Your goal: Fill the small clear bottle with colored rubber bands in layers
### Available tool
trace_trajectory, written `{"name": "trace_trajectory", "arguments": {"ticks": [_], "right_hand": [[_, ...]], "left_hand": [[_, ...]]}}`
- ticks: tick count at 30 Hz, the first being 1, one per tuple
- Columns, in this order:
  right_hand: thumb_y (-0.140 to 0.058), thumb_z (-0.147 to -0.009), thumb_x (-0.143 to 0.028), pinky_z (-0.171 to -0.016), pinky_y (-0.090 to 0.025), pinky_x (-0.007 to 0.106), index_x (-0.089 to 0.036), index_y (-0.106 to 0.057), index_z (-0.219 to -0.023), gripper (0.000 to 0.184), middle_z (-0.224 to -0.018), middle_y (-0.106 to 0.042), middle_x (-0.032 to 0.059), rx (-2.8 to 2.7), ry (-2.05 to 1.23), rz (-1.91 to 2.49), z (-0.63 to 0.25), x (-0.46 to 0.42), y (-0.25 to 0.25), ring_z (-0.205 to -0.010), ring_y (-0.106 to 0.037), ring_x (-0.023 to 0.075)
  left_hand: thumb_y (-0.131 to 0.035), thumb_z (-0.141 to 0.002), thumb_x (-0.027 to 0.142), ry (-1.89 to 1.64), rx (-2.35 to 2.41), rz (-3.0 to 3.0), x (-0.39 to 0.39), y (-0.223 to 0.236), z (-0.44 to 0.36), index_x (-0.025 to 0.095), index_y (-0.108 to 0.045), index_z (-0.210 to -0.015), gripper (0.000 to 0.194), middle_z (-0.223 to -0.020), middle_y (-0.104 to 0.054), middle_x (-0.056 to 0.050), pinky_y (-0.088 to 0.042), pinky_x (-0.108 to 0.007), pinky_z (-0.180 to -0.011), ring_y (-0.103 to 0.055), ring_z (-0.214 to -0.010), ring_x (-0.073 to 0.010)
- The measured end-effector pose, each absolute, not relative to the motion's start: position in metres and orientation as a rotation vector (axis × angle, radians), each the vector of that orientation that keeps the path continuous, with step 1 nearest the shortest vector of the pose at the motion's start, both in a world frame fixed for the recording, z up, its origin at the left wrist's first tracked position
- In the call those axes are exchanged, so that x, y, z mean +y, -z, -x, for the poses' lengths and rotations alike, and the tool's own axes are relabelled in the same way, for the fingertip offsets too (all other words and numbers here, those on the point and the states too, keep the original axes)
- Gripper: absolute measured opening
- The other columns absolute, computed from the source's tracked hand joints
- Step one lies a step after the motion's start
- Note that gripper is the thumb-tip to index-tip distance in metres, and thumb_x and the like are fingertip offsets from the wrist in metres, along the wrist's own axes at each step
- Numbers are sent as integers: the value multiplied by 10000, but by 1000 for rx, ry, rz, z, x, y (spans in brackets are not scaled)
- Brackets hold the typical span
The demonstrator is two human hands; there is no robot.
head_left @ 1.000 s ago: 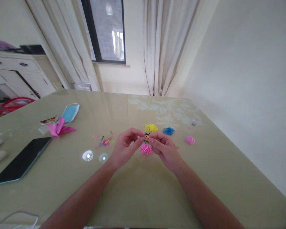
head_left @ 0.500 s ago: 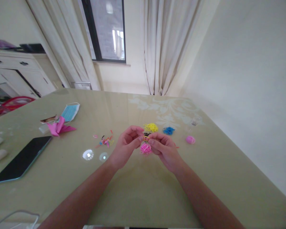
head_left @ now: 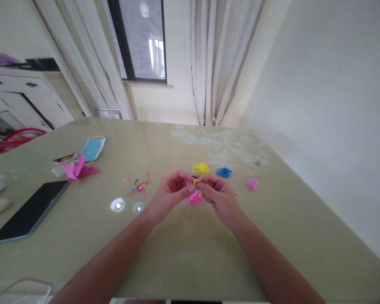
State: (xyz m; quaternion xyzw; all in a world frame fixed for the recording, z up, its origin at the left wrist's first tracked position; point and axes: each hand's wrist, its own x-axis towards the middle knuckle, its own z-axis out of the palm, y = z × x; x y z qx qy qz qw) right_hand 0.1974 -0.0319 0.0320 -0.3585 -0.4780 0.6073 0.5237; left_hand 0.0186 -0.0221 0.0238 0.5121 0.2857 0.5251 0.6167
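Note:
Between the fingertips of my left hand (head_left: 172, 192) and my right hand (head_left: 217, 192) is a small yellow rubber band (head_left: 196, 182), with a little orange showing beside it. Both hands are closed in a pinch on it, above the table. Just below the fingers lies a pile of pink rubber bands (head_left: 195, 197). Behind them is a yellow pile (head_left: 200, 168), and a blue pile (head_left: 223, 172) sits to its right. A few black bands (head_left: 195, 176) are partly hidden by my fingers.
Mixed coloured bands (head_left: 140, 187) lie left of my hands, near two shiny round pieces (head_left: 117, 205). A pink ball-like object (head_left: 252, 184) is on the right. Farther left are a dark tablet (head_left: 30, 211), pink folded paper (head_left: 79, 169) and a blue face mask (head_left: 93, 149).
My fingertips have come closer together, and the yellow band, stretched flat before, now shows as a small loop. The things on the table have stayed put.

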Motion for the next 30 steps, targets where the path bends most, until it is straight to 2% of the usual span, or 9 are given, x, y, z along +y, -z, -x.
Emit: {"name": "trace_trajectory", "arguments": {"ticks": [4, 7, 15, 19, 23, 30], "right_hand": [[-894, -764, -429, -453, -287, 240, -200, -793, -849, 264, -556, -480, -64, -1183, -1422, 859, -196, -33, -31, -485, -316, 76], [-882, -770, -426, -459, -324, 244, -204, -790, -850, 253, -552, -475, -66, -1181, -1429, 857, -195, -33, -30, -483, -347, 83], [-887, -761, -398, -452, -280, 241, -204, -777, -819, 230, -533, -436, -76, -1159, -1397, 859, -196, -32, -28, -483, -293, 79], [-885, -765, -411, -463, -303, 246, -205, -778, -820, 239, -552, -469, -65, -1163, -1386, 858, -195, -33, -28, -493, -299, 83], [-875, -774, -415, -481, -311, 257, -205, -776, -814, 236, -542, -440, -69, -1218, -1266, 897, -195, -35, -30, -501, -311, 92], [-868, -781, -373, -490, -257, 259, -200, -783, -844, 203, -548, -363, -82, -1320, -1096, 952, -196, -36, -33, -516, -292, 94]], "left_hand": [[-914, -778, 407, -1245, 753, -1241, -22, -26, -19, 182, -729, -859, 303, -678, -605, 26, -370, -221, -571, -493, -617, -96], [-892, -800, 425, -1260, 788, -1267, -21, -26, -17, 184, -733, -848, 293, -680, -600, 23, -365, -227, -573, -497, -629, -102], [-855, -847, 370, -1251, 697, -1267, -21, -22, -14, 196, -735, -874, 214, -761, -652, -2, -420, -236, -626, -539, -686, -116], [-829, -871, 354, -1257, 640, -1320, -24, -24, -14, 193, -711, -862, 201, -797, -662, -18, -436, -246, -636, -559, -702, -126], [-789, -909, 342, -1321, 694, -1452, -25, -26, -12, 198, -713, -890, 164, -810, -648, -17, -439, -258, -661, -552, -719, -132], [-778, -920, 305, -1383, 732, -1548, -21, -23, -9, 198, -715, -894, 126, -813, -657, -9, -446, -253, -663, -543, -707, -120]]}}
